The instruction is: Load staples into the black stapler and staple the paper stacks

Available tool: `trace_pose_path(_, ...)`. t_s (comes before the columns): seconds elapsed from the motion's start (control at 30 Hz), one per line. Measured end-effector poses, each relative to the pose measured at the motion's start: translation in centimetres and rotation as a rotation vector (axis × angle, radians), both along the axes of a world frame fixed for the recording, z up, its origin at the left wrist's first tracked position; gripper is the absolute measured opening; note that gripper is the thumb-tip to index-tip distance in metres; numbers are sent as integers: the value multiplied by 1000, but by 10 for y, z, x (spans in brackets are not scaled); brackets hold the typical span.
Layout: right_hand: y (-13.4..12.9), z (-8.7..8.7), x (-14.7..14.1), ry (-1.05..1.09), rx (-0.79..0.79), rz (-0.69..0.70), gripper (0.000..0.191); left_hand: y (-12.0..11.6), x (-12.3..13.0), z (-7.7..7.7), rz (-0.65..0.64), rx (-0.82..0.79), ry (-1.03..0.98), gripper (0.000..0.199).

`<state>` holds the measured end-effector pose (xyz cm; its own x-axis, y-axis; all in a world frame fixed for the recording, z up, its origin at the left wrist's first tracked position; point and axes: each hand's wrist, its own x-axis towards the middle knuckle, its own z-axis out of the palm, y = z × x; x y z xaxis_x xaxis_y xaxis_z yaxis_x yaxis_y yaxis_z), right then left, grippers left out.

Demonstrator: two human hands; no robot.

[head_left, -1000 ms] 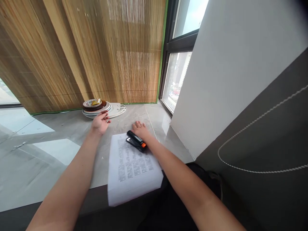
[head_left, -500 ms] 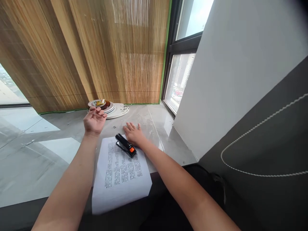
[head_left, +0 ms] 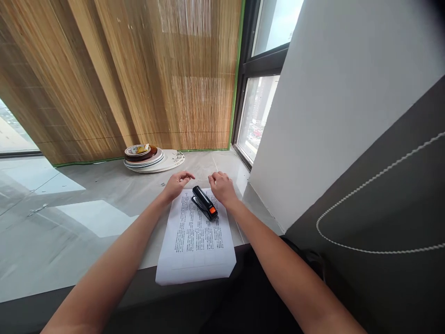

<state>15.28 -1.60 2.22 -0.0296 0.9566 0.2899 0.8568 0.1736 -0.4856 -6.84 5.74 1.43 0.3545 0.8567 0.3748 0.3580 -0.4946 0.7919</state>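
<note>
Printed white paper (head_left: pixel 198 260) lies on the grey stone ledge, its near end hanging over the front edge. On top of its upper part rests a black stapler (head_left: pixel 205 203) with an orange patch, slanted down to the right. My left hand (head_left: pixel 176 184) is at the paper's top left corner, fingers apart and pointing right, with nothing in it. At the top right corner is my right hand (head_left: pixel 222 186), its fingers bent and slightly spread, holding nothing visible. The stapler lies between my hands, touched by neither.
Stacked plates (head_left: pixel 144 160) with a small yellow item on top stand at the back of the ledge (head_left: pixel 114 190). Behind them hangs a bamboo blind (head_left: pixel 156 83). A white wall and a window are on the right, with a looped bead cord (head_left: pixel 333 241).
The paper and stapler have shifted right and slightly away from me. My left hand has come down from near the plates to the paper's top left; my right hand has moved right.
</note>
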Motion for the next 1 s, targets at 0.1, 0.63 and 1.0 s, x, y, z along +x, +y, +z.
trace_pose_path(0.1, -23, 7, 3, 133, -65, 190, 37, 1, 2, -8, 30, 198, 381, 23)
trace_pose_path(0.63, -47, 20, 6, 44, -110, 525, 35, -12, 8, -16, 107, 173, 748, 22)
trace_pose_path(1.0, -39, 28, 71, 477, -466, 552, 35, -3, 6, -20, 105, 132, 684, 20)
